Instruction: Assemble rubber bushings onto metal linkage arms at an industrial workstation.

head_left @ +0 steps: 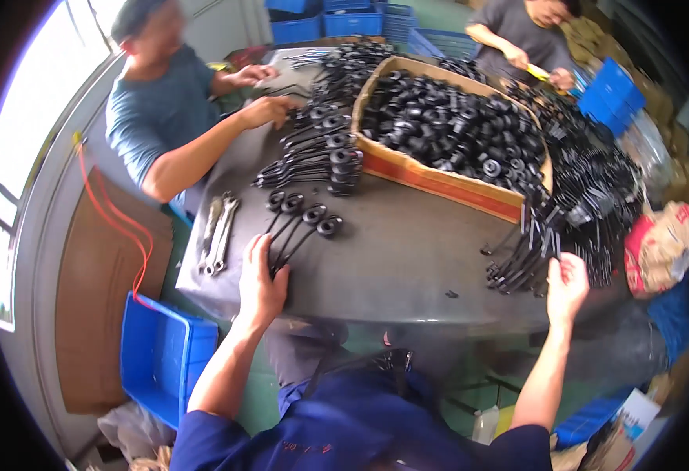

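My left hand (263, 284) is near the table's front left, closed round the near ends of several black rods (288, 238). Each of these rods carries a round black wheel-like piece (313, 213) at its far end, and they fan out flat on the table. Over at the right, my right hand (568, 284) pinches the end of a thin black rod (556, 245) at the edge of a big heap of bare black rods (588, 196). Part of that rod is lost among the others.
A cardboard box (439, 182) full of black round pieces stands mid-table. Wrenches (220, 235) lie at left, beside a stack of finished-looking rods (313, 161). One person (164, 118) works at far left, another (525, 47) at the back right. A blue crate (164, 353) is below left.
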Demonstrator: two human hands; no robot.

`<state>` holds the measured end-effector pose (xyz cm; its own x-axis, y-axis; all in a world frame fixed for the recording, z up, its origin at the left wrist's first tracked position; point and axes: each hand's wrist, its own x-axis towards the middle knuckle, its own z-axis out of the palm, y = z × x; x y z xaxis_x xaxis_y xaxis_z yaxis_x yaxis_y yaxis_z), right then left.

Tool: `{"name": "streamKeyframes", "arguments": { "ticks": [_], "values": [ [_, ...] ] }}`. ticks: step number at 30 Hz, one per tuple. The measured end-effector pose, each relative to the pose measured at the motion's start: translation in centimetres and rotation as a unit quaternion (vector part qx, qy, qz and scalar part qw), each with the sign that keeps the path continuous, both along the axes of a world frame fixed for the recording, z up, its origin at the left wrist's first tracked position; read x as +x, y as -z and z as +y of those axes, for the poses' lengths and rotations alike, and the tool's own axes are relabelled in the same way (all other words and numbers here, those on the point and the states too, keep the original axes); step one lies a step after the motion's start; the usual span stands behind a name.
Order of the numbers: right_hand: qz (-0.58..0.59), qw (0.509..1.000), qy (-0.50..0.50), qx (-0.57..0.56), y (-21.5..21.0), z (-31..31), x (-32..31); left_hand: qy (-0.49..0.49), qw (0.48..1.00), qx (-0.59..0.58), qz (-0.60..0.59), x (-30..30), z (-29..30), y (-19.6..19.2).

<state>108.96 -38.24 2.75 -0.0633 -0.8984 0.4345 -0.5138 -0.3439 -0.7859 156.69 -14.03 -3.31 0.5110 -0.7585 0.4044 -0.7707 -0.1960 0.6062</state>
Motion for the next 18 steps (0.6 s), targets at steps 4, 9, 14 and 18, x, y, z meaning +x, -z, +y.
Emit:
{"name": "streamKeyframes", "arguments": {
  "ticks": [4, 9, 14, 18],
  "values": [
    [-0.091, 0.993, -0.076, 0.008, -2.3, 0.6, 0.6, -0.038, 0.999, 0.024, 0.010, -0.3, 0.7, -0.5],
    [-0.118, 0.985, -0.129, 0.006, -5.4, 2.9, 3.7, -0.031, 0.999, 0.025, 0.019, -0.2, 0.6, -1.1],
    [-0.132, 0.961, -0.235, 0.063, -5.1, 4.9, 11.1, -0.034, 0.999, -0.022, -0.036, -1.7, -0.2, -3.4],
    [-0.061, 0.942, -0.326, 0.055, -3.5, 7.2, 17.8, 0.187, 0.957, -0.059, 0.212, -5.2, -3.6, -9.3]
  ]
}}
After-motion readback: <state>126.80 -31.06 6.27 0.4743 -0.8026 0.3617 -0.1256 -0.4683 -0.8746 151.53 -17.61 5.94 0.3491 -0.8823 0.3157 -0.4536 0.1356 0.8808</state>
